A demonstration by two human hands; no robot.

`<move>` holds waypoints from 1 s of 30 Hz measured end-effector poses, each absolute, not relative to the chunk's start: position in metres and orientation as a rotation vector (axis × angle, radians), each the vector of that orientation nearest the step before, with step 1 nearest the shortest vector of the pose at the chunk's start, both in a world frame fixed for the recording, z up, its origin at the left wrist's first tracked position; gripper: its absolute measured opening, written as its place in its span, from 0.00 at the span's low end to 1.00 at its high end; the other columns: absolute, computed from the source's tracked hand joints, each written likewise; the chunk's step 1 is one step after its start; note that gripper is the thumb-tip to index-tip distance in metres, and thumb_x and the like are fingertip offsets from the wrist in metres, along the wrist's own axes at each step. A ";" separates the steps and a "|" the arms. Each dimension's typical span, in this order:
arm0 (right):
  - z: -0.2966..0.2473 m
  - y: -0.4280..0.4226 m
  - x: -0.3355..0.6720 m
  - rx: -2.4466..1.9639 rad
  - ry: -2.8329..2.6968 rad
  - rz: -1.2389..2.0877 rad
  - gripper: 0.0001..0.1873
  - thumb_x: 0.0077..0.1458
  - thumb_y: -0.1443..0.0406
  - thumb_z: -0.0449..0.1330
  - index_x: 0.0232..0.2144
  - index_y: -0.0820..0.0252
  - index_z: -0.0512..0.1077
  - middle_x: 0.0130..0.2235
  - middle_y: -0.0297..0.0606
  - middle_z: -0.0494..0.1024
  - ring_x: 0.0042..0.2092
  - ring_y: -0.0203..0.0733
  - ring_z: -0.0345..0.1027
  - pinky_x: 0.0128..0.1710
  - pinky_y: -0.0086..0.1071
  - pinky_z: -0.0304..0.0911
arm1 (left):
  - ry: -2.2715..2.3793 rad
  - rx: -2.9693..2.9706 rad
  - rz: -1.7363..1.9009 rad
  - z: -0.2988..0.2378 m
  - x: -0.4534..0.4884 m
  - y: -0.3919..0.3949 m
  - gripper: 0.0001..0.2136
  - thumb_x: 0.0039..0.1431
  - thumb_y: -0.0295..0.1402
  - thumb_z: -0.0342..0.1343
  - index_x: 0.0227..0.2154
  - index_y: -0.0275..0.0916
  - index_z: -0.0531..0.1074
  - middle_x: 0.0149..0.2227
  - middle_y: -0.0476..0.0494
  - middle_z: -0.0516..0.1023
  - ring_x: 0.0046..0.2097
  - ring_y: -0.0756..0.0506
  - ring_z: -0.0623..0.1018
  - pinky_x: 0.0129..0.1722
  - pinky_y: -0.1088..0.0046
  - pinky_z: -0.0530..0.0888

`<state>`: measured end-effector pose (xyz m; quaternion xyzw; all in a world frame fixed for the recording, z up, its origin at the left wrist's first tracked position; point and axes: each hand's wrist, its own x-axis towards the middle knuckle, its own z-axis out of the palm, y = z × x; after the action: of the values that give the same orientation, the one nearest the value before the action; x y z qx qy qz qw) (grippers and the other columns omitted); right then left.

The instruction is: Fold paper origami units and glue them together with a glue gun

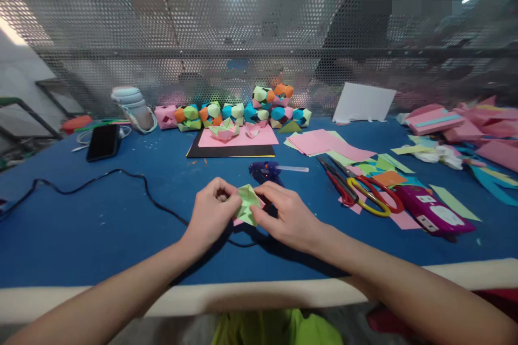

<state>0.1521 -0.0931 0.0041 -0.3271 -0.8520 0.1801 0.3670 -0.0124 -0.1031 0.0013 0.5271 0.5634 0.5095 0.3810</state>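
Between my two hands is a small folded paper piece (246,206), light green on top with pink showing at its edges. My left hand (212,210) pinches its left side, the thumb lying on the green face. On the other side, my right hand (283,213) grips the right edge with thumb and fingers. The piece is held above the blue table (121,226). Just beyond my hands lies a dark blue glue gun (265,170) with a clear glue stick poking out of its back. Some of the paper's underside is hidden by my fingers.
Folded paper balls (210,114) line the mesh panel (194,27). Pink sheets (238,137) bear two folded pieces. Scissors (364,188), a purple packet (435,213) and paper scraps (481,124) lie right. Left are a phone (103,142), a bottle (135,108) and a black cable (148,194).
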 end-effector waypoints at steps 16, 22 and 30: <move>-0.001 -0.083 0.155 -0.914 -2.114 0.318 0.09 0.58 0.70 0.51 0.30 0.62 0.70 0.27 0.37 0.74 0.28 0.35 0.66 0.29 0.27 0.57 | 1.251 1.182 1.237 0.000 -0.005 -0.103 0.07 0.40 0.30 0.57 0.25 0.38 0.64 0.22 0.57 0.65 0.24 0.55 0.64 0.23 0.81 0.62; 0.000 -0.080 0.158 -0.917 -2.158 0.290 0.09 0.58 0.70 0.51 0.30 0.62 0.70 0.27 0.37 0.75 0.28 0.35 0.67 0.29 0.27 0.57 | 1.254 1.358 1.189 0.001 -0.010 -0.104 0.14 0.47 0.37 0.60 0.37 0.37 0.73 0.33 0.48 0.74 0.32 0.50 0.72 0.31 0.76 0.68; -0.003 -0.081 0.159 -0.857 -2.253 0.275 0.10 0.59 0.70 0.49 0.30 0.63 0.70 0.29 0.39 0.74 0.30 0.36 0.67 0.31 0.28 0.59 | 1.277 1.604 1.191 -0.003 -0.015 -0.102 0.10 0.54 0.37 0.56 0.30 0.37 0.77 0.31 0.46 0.78 0.33 0.48 0.73 0.33 0.75 0.68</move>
<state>0.1588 -0.0809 -0.0027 -0.3307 -0.8699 0.1063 0.3501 -0.0149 -0.1018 -0.0031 0.6269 0.4989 0.4656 0.3758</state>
